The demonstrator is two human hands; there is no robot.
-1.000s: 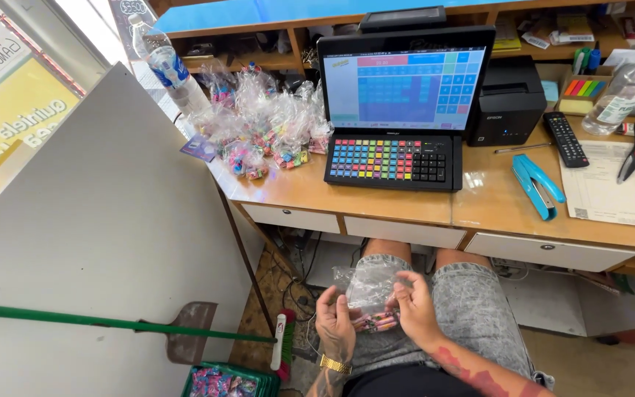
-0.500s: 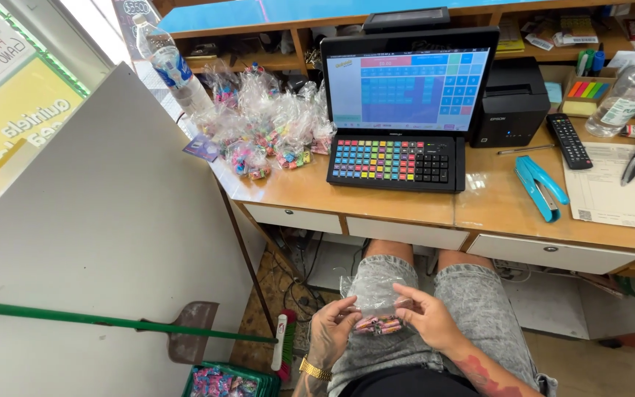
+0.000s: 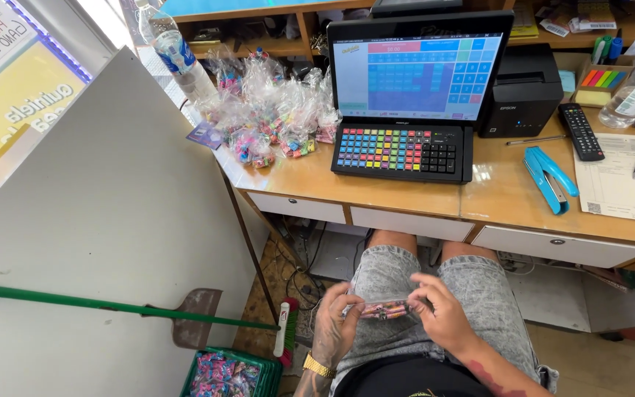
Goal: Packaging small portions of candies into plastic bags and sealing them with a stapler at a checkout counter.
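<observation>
One wooden desk, one touchscreen terminal with one coloured keyboard, one pile of candy bags, too jumbled to count. One blue stapler. Over the lap, left hand and right hand pinch one small candy bag at its ends, fingers curled; contents partly hidden.
</observation>
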